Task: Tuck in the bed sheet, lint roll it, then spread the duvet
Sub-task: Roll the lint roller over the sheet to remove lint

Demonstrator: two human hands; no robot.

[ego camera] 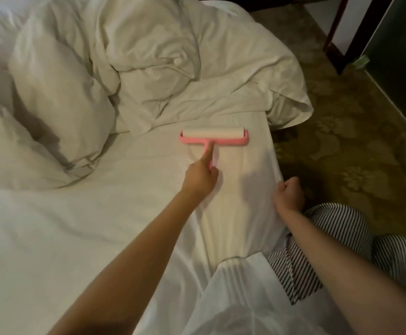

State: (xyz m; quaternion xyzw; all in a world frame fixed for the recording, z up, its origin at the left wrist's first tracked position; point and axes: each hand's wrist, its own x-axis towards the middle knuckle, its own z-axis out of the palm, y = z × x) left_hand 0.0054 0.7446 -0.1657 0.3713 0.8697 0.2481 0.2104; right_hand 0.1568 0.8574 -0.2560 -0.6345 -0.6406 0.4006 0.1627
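A pink lint roller [213, 136] with a white roll lies flat on the white bed sheet [100, 226], near the bed's right edge. My left hand [200, 176] grips its pink handle, index finger stretched along the stem. My right hand [289, 193] is curled into a fist at the mattress's right edge, gripping the sheet where it drops over the side. The crumpled white duvet [173, 68] is heaped at the far end of the bed, just beyond the roller, with one corner hanging off the right side.
A rumpled pillow [52, 112] lies at the left beside the duvet. Patterned carpet [354, 141] runs along the bed's right side, with dark furniture [395, 56] at the far right. My striped trousers [337, 238] are against the mattress edge.
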